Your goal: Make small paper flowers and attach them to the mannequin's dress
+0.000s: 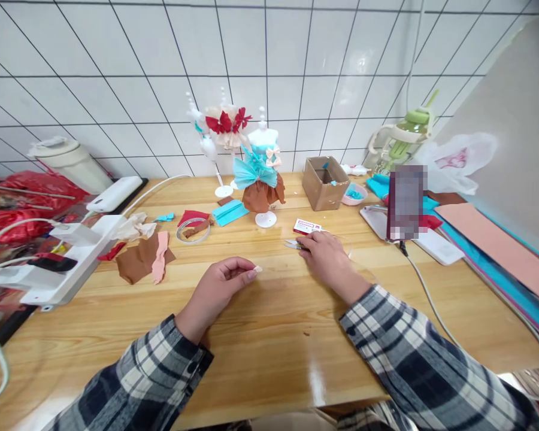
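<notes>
My left hand (222, 290) is over the near middle of the table, thumb and forefinger pinched on a small whitish scrap (258, 269). Farther right, my right hand (326, 257) has its fingers closed over the dark handles of small scissors (293, 244). The scissors' pointed blades stick out to the left, slightly apart; my fingers cover most of the handles. Just behind that hand lies a small red and white box (307, 226). A miniature dress form (263, 139) wearing turquoise and brown crepe-like ruffles with pale bows stands upright beyond both hands.
More small dress forms (228, 129) stand by the tiled wall. A cardboard box (326, 184), a pink bowl (354, 194) and a propped phone (405, 203) are to the right. Brown scraps (137, 260), a clear tape ring (193, 241) and a power strip (78, 257) lie left.
</notes>
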{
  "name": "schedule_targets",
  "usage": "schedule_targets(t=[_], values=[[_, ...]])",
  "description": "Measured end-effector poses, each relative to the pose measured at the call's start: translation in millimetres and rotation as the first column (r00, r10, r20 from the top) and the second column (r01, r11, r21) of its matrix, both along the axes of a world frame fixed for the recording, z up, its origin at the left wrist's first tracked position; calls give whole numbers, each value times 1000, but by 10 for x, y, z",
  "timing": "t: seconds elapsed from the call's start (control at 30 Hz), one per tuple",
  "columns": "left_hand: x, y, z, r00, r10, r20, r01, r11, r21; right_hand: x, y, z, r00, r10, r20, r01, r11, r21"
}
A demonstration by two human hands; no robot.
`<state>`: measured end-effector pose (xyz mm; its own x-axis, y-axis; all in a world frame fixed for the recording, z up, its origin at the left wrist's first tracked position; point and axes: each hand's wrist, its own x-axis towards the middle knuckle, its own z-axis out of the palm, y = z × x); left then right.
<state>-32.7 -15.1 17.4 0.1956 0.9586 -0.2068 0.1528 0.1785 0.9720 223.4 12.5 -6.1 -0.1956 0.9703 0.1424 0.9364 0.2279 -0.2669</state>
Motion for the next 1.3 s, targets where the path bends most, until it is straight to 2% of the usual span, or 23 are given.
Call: schedule_targets(t=[0.07,0.13,0.23,0.27,0.37,0.43,0.63,0.8,1.3], values=[[12,-6,-5,996,30,82,-25,998,-60,-33,-12,-13,999,-7,-47,5,999,-42],[20,-12,-10,983,57,176,-36,992,-119,-109,-67,13,984,7,-179,-13,999,-32],[32,-26,-13,943,100,316,-42,982,-187,-289,-215,89,909,61,-412,-37,997,67],[39,-32,-11,930,115,349,-46,979,-200,-357,-276,112,876,81,-475,-60,996,59],[70,-57,1,906,164,391,-80,972,-222,-530,-452,150,802,32,-597,-188,961,-201],[94,-72,6,902,180,393,-91,968,-234,-594,-537,150,784,12,-621,-230,934,-273],[126,-93,-39,908,158,387,-54,963,-266,-621,-621,111,695,94,-712,-341,916,-212],[125,-90,-75,924,132,358,-40,967,-253,-642,-630,130,713,102,-694,-349,910,-224],[110,-87,-120,983,44,179,-26,994,-102,-637,-606,143,747,110,-656,-323,922,-213]])
